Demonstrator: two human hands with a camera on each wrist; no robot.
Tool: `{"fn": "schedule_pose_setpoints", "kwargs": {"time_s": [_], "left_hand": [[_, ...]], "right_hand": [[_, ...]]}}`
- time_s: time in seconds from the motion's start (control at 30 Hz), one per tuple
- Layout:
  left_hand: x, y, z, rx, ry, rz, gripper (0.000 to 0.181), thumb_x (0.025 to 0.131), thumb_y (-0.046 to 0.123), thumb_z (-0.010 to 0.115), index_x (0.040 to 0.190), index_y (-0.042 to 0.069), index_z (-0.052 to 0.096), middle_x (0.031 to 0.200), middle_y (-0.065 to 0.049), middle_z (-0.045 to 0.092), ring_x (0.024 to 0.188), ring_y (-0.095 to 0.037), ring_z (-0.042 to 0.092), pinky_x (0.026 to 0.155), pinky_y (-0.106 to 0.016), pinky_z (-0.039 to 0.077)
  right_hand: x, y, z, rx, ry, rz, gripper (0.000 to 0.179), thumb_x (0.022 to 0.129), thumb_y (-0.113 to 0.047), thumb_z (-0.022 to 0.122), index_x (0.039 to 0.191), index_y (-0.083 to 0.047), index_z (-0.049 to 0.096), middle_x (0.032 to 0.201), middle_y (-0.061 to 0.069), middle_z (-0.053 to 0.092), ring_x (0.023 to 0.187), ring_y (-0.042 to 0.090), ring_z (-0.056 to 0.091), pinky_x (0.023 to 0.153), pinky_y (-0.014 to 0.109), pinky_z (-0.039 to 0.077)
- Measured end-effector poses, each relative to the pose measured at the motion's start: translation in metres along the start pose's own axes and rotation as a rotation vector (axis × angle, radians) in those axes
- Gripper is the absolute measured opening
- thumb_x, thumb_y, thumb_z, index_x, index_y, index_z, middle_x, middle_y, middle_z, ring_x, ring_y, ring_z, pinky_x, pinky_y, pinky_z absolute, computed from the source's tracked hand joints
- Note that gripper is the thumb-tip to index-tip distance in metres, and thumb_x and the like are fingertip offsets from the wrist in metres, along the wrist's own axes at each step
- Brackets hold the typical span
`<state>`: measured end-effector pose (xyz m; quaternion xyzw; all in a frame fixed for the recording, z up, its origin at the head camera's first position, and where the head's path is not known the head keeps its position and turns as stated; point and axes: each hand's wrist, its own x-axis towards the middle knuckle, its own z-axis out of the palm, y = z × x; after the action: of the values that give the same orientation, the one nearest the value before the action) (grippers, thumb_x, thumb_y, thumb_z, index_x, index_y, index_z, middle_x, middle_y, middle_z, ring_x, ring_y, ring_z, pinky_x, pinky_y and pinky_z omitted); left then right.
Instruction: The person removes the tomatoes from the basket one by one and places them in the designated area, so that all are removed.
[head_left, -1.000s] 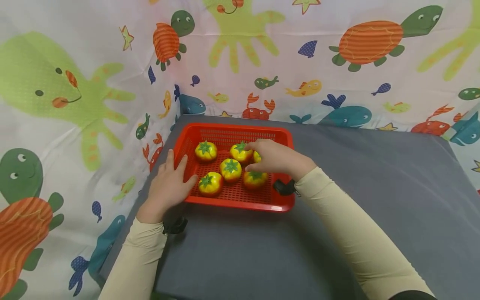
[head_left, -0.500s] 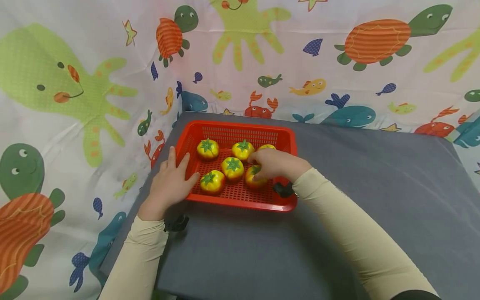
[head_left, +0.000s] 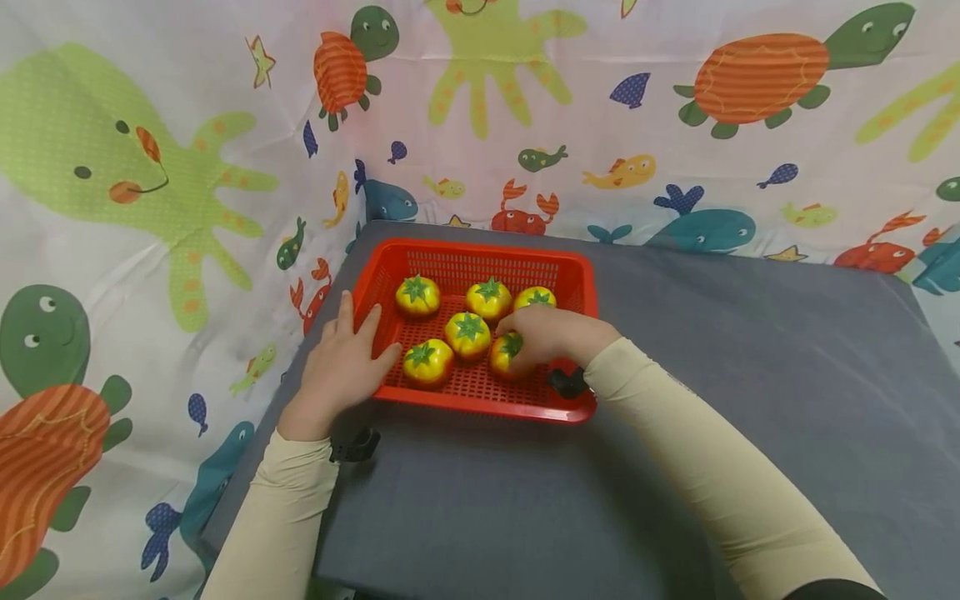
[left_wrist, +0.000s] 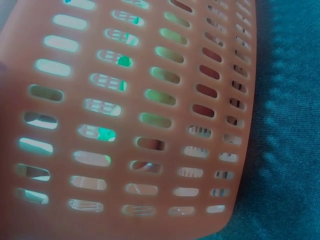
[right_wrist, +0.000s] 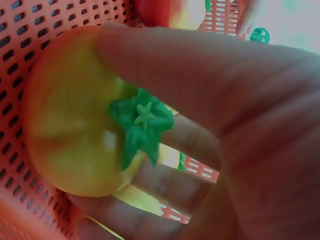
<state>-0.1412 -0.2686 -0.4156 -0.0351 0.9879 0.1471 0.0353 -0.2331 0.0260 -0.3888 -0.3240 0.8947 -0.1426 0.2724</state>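
A red plastic basket [head_left: 480,406] with slotted walls holds several yellow-and-red tomatoes with green star-shaped tops. My right hand [head_left: 543,337] is inside it at the right, gripping the front-right tomato [head_left: 504,357]. In the right wrist view the thumb lies across the top of that tomato [right_wrist: 75,120], with the fingers curled round its other side. My left hand [head_left: 339,375] rests at the basket's left rim, fingers spread and fairly straight. Only the slotted outer wall [left_wrist: 100,225] shows in the left wrist view; the hand itself is hidden there.
Beside the gripped tomato are a middle tomato [head_left: 467,335] and a back-right tomato [head_left: 536,297], partly behind the hand. The basket stands on a grey-covered table [head_left: 735,358]. A curtain [head_left: 247,208] printed with sea animals hangs behind and to the left.
My right hand has moved slightly down from between the back tomatoes onto the front-right one and closed round it. The left hand stays at the rim; the view has shifted slightly.
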Motion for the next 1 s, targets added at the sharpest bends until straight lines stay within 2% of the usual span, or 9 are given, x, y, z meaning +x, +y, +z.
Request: {"fn": "schedule_pose_setpoints", "kwargs": {"time_s": [0.5,0.77,1.0], "left_hand": [[0.001,-0.001,0.001,0.015,0.007,0.010,0.080,0.091,0.057,0.051,0.156,0.019,0.025,0.163,-0.015,-0.009,0.136,-0.043,0.025,0.091,-0.065,0.045],[-0.004,-0.002,0.001,0.010,0.021,-0.001,0.078,0.091,0.055,0.052,0.156,0.020,0.027,0.164,-0.013,-0.008,0.138,-0.042,0.024,0.089,-0.064,0.047],[-0.004,0.000,0.002,0.024,0.027,-0.006,0.076,0.091,0.053,0.054,0.155,0.021,0.029,0.164,-0.012,-0.011,0.137,-0.042,0.024,0.088,-0.063,0.048]], "right_hand": [[0.003,0.005,0.002,0.016,-0.015,-0.018,0.060,0.078,-0.033,0.079,0.132,-0.015,0.060,0.122,0.000,0.062,0.105,0.020,0.055,0.098,0.040,0.047],[0.005,0.003,0.002,0.030,0.008,-0.037,0.057,0.076,-0.034,0.081,0.126,-0.014,0.060,0.114,0.000,0.062,0.097,0.020,0.056,0.087,0.034,0.049],[-0.006,0.000,-0.010,0.077,0.053,-0.035,0.058,0.075,-0.033,0.081,0.125,-0.013,0.060,0.115,-0.001,0.062,0.104,0.020,0.053,0.091,0.036,0.048]]}}
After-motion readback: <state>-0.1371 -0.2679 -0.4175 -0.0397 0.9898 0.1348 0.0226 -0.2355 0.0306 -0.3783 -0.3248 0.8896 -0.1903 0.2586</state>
